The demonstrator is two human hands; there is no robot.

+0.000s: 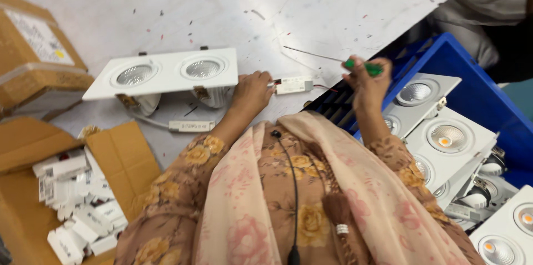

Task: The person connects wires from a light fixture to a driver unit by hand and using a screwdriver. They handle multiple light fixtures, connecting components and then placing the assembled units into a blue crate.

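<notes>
White driver box (294, 85) pinched in left hand (252, 91); green-handled screwdriver (363, 67) gripped in right hand (367, 83).

green tool (363, 67) mostly hidden in right hand (367, 83), blue crate (472, 84) cut off

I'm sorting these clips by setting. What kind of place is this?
Probably a light-fitting assembly workshop. A white twin downlight fixture lies on the scuffed worktable, a blue crate holds more of them, and the right hand holds a green-handled tool.
</notes>
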